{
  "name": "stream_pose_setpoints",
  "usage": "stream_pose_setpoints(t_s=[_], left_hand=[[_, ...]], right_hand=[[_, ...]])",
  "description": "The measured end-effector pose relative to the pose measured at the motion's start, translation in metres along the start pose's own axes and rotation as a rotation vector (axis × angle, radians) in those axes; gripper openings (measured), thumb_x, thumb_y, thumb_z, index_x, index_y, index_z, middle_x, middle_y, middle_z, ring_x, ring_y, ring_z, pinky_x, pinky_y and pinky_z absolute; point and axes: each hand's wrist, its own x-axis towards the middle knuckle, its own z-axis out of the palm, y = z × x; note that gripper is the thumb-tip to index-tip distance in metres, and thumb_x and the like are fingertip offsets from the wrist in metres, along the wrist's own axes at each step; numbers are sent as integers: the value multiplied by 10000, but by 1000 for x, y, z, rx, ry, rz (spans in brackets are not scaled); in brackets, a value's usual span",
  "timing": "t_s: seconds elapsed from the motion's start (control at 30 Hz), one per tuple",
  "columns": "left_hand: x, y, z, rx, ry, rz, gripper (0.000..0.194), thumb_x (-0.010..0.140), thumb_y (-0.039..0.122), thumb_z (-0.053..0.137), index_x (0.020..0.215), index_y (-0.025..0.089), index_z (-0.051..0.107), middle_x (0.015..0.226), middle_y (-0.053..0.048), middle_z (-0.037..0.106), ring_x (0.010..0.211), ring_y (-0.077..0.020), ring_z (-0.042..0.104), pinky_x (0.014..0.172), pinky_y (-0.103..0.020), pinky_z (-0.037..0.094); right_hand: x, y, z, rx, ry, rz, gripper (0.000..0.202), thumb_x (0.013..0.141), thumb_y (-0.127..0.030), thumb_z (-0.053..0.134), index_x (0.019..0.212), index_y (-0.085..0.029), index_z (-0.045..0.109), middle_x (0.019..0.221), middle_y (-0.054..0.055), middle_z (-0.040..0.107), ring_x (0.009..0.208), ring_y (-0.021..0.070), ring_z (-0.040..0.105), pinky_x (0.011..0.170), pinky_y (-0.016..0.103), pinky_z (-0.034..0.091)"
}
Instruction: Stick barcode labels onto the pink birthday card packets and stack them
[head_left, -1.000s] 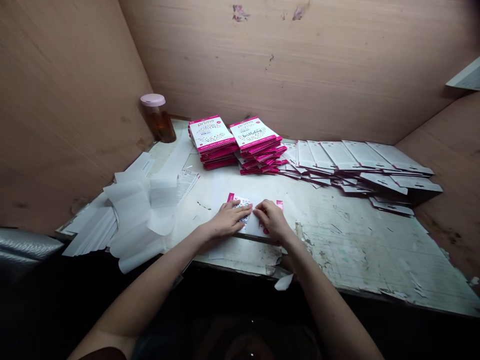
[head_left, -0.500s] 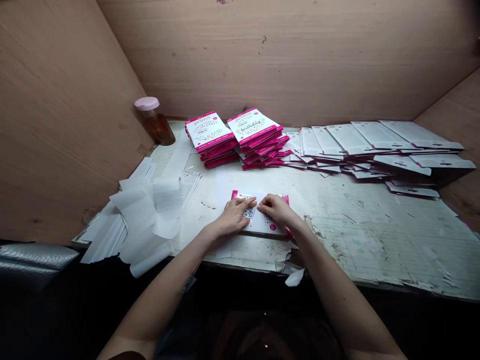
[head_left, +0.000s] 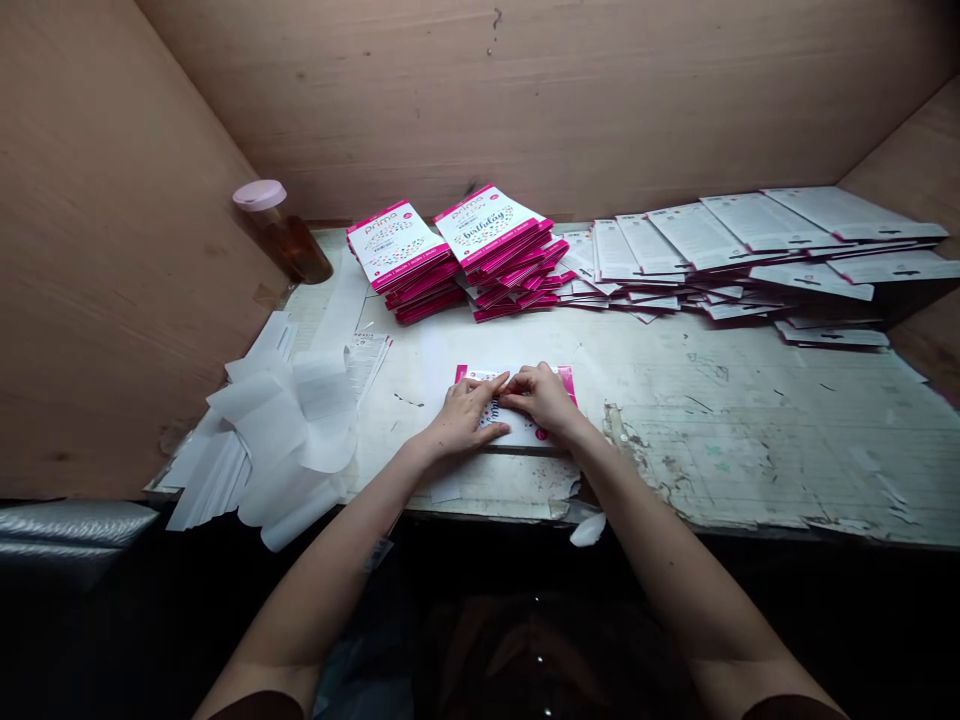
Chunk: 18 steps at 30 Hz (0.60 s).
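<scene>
A white and pink printed packet (head_left: pixel 521 434) lies lengthwise on the worktable in front of me, partly covered by both hands. My left hand (head_left: pixel 463 412) rests on its left half, fingers stretched out and thumb apart, holding nothing. On the upper middle of the packet, my right hand (head_left: pixel 546 394) is closed in a pinch, its fingertips close to the left fingers. Whatever sits in that pinch is too small or hidden to make out.
Two stacks of pink and white packets (head_left: pixel 397 245) stand at the back. White-backed packets (head_left: pixel 694 245) overlap along the back right. Loose paper strips (head_left: pixel 262 420) hang over the front left edge. A pink-lidded jar (head_left: pixel 289 240) leans by the left wall.
My right hand has shifted left across the packet, closer to my left hand, still pinched. The left hand stays on the packet, and the camera view has tilted slightly.
</scene>
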Motion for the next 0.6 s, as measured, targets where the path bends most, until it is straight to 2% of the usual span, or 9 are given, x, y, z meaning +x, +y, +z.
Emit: stream_pose_setpoints(t_s=[0.1, 0.2, 0.27, 0.37, 0.4, 0.47, 0.53, 0.6], left_hand=[[2, 1, 2, 1, 10, -18, 809, 819, 442, 664, 1494, 291, 246, 1402, -72, 495, 1200, -316, 422, 1043, -478, 311], [3, 1, 3, -6, 17, -32, 809, 805, 434, 677, 1487, 289, 267, 1353, -57, 534, 1185, -313, 431, 1041, -474, 321], [4, 1, 3, -24, 10, -68, 785, 807, 414, 673, 1480, 298, 285, 1343, -44, 539, 1179, -303, 442, 1037, -458, 333], [4, 1, 2, -65, -7, -76, 806, 799, 389, 688, 1484, 285, 275, 1346, -35, 556, 1176, -285, 440, 1049, -447, 320], [4, 1, 2, -72, -3, -59, 827, 794, 388, 698, 1488, 269, 264, 1346, -36, 566, 1171, -283, 435, 1051, -451, 312], [3, 1, 1, -71, 13, -26, 844, 790, 384, 704, 1490, 238, 256, 1356, -42, 572, 1157, -283, 428, 1044, -459, 309], [2, 2, 0, -63, 26, -25, 835, 793, 379, 699, 1487, 231, 260, 1366, -40, 568, 1148, -286, 428, 1030, -458, 318], [1, 2, 0, -60, 25, -31, 832, 796, 383, 691, 1489, 240, 252, 1374, -38, 562, 1153, -288, 427, 1031, -461, 315]], right_hand=[[-1, -2, 2, -108, 53, 16, 139, 746, -229, 763, 677, -198, 647, 772, 38, 609, 886, 238, 494, 818, 386, 382], [-14, -23, 7, -201, 244, -48, 113, 805, -220, 697, 742, -177, 613, 851, 74, 574, 875, 249, 494, 799, 398, 392], [-33, -48, 19, -194, 343, -273, 71, 861, -229, 617, 819, -172, 621, 911, 94, 567, 908, 255, 492, 822, 410, 394], [-67, -84, 48, -120, 234, -768, 144, 902, -314, 579, 970, -207, 649, 966, 75, 607, 926, 239, 505, 842, 406, 403], [-77, -92, 58, -103, 200, -875, 163, 907, -316, 581, 1028, -228, 646, 987, 58, 628, 920, 225, 513, 841, 399, 405], [-93, -99, 76, -80, 236, -940, 164, 919, -254, 575, 1069, -245, 640, 1004, 29, 665, 912, 200, 529, 830, 384, 407], [-106, -97, 88, -72, 309, -938, 128, 913, -170, 569, 984, -233, 654, 993, 14, 690, 919, 181, 546, 820, 363, 414], [-121, -91, 93, -112, 308, -983, 133, 892, -126, 578, 861, -231, 653, 964, 2, 702, 910, 169, 564, 812, 350, 431]])
